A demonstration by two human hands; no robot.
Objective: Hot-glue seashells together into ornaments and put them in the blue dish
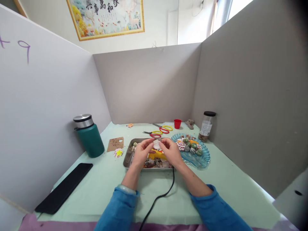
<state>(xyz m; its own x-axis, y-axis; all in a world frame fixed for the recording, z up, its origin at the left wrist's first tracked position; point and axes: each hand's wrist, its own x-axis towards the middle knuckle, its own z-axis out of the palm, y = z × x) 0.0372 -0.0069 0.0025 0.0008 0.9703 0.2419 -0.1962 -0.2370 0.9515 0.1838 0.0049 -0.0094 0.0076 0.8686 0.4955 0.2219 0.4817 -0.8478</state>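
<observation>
Above a metal tray (125, 158), my left hand (142, 153) and my right hand (171, 152) meet, their fingers closed around a small white piece (157, 144) that looks like a shell. Each hand pinches one side of it. Beneath them the tray holds a yellow-orange object (157, 155) and many small shells or stones (157, 163). To the right of my right hand stands a blue glass dish (201, 162) with green and white speckled shells (192, 147) in it.
A green bottle (90, 139) and a black flat case (64, 187) are at left. Scissors (157, 132), a red cup (177, 124) and a lidded jar (207, 126) stand behind. A black cable (160, 196) runs from the tray toward me. Grey partitions enclose the table.
</observation>
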